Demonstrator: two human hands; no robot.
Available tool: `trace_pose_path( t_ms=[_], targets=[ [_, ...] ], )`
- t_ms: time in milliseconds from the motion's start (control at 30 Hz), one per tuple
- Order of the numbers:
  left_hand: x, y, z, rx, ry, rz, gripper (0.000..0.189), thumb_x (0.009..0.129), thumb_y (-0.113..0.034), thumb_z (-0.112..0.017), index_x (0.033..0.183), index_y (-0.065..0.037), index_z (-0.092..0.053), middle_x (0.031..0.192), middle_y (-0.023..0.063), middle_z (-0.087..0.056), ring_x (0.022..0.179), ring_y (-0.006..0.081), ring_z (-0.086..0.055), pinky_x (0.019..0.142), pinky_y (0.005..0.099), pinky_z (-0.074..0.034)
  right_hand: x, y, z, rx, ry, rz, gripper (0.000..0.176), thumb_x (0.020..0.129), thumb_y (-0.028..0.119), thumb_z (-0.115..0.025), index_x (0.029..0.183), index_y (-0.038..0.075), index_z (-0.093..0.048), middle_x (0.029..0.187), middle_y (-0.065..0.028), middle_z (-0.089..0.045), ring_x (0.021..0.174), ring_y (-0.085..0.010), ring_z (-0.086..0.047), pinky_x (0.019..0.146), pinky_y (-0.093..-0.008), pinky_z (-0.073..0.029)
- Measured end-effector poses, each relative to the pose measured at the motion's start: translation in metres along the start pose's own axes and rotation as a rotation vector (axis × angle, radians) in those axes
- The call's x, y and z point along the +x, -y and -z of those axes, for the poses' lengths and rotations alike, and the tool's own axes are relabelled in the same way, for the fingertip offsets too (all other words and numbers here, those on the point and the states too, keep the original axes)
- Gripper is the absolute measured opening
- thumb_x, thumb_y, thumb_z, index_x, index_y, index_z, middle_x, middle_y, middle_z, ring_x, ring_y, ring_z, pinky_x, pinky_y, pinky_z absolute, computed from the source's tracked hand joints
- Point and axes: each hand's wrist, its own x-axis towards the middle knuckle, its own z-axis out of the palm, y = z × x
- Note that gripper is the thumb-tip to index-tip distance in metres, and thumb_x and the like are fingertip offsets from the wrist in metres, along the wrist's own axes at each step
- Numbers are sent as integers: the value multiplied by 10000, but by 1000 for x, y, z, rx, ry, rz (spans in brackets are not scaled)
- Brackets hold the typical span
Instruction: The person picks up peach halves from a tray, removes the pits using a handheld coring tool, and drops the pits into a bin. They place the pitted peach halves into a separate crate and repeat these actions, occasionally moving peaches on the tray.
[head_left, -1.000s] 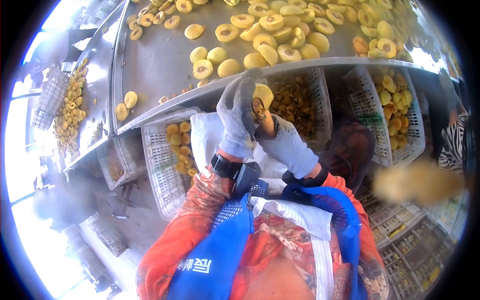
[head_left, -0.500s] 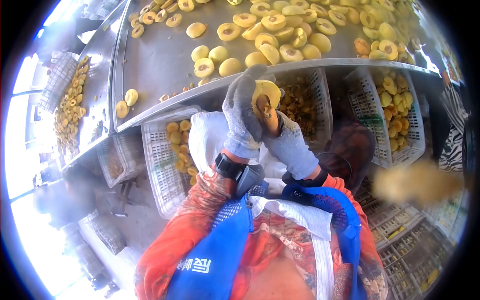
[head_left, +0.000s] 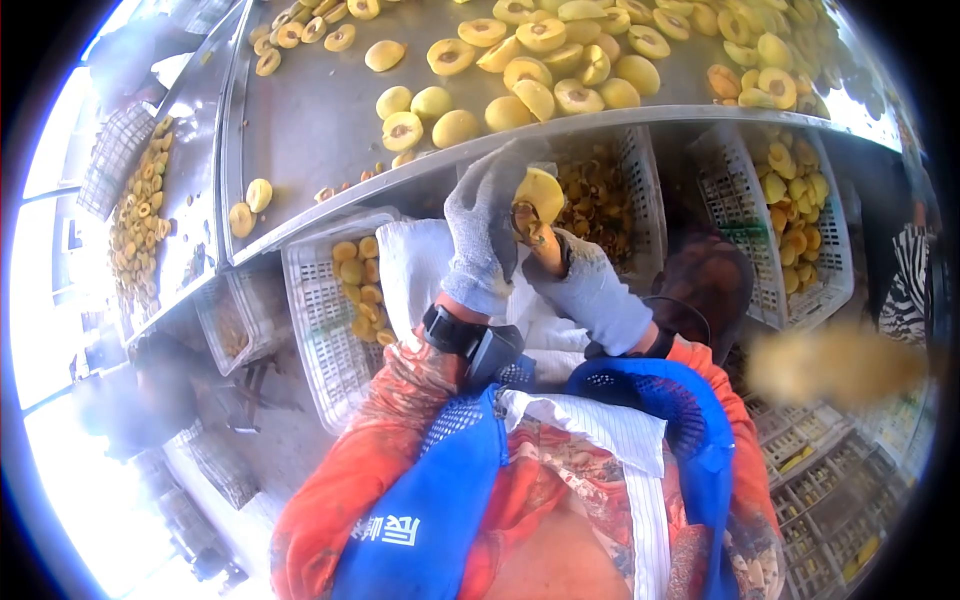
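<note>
My left hand (head_left: 478, 232), in a grey work glove, is closed around a yellow peach half (head_left: 542, 194) just in front of the metal table's edge. My right hand (head_left: 598, 290), gloved the same way, grips a small pitting tool with an orange-brown handle (head_left: 543, 246). The tool's dark tip meets the cut face of the peach half at its middle; the exact shape of that tip is hard to make out. Beyond my hands, several peach halves (head_left: 455, 128) lie on the table, some with pits showing.
The metal table (head_left: 300, 130) runs across in front of me. Under its edge stand a white crate of peach halves (head_left: 325, 345), a crate of dark scraps (head_left: 650, 200) and another peach crate (head_left: 765, 295). A person in striped clothing (head_left: 905, 285) is at right.
Both hands have moved slightly, still holding the peach half and the tool together. The peach half has turned, and the tool's tip sits a little lower against it.
</note>
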Motion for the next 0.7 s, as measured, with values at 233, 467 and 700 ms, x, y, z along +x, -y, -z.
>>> trace_pose_path(
  t_ms=[233, 467, 700],
  targets=[
    [6, 9, -9, -132, -152, 55, 402, 965, -252, -465, 1199, 62, -558, 1096, 183, -630, 955, 267, -648, 846, 387, -549, 8, -10, -14, -104, -269, 207, 234, 832, 195, -631, 1026, 77, -575, 914, -159, -644, 799, -357, -637, 688, -431, -509],
    [1, -5, -8, -98, -125, 123, 303, 941, -145, -520, 1137, 64, -616, 1061, 136, -666, 963, 225, -639, 841, 324, -523, 3, 8, -3, 50, 87, 76, 203, 811, 176, -640, 959, 46, -589, 770, -123, -627, 626, -273, -619, 555, -360, -479],
    [6, -14, -6, -66, 44, 138, 247, 915, -110, -616, 1122, 18, -658, 1050, 70, -690, 917, 110, -616, 788, 240, -490, -3, 17, 27, 804, 532, -349, 184, 750, 114, -653, 905, 34, -597, 624, -56, -553, 447, -138, -505, 412, -263, -383]
  ],
)
